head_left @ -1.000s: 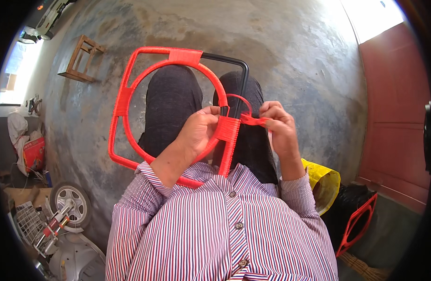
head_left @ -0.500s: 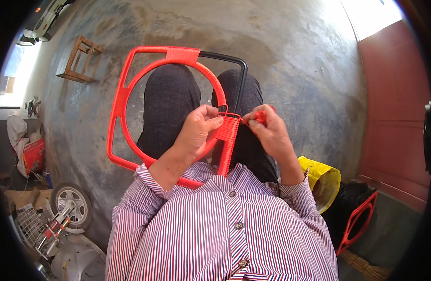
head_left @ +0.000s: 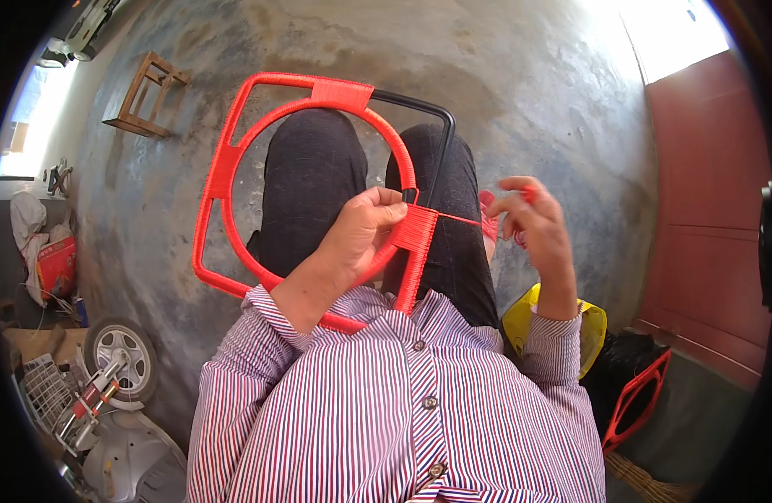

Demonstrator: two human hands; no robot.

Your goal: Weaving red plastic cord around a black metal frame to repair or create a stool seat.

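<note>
A squarish frame [head_left: 222,172] with a ring inside it rests across my thighs. Red cord wraps most of it, while the far right corner shows bare black tube [head_left: 443,151]. My left hand [head_left: 358,230] pinches the frame where the ring meets the right side, at the edge of the wrapped band [head_left: 415,228]. From that band a strand of red cord [head_left: 460,219] runs taut to my right hand [head_left: 532,220]. That hand is raised off the frame, its fingers curled around the cord, with a red bit showing between them.
A wooden stool [head_left: 147,96] lies at the far left. Near left stands a scooter or bike with a wheel [head_left: 122,360]. On the right are a yellow bag [head_left: 594,331], a black bag with another red frame [head_left: 636,402] against it, and a red door [head_left: 704,218].
My right hand has moved right, away from the frame, drawing the cord out straight. The frame has shifted slightly right; my left hand keeps its hold.
</note>
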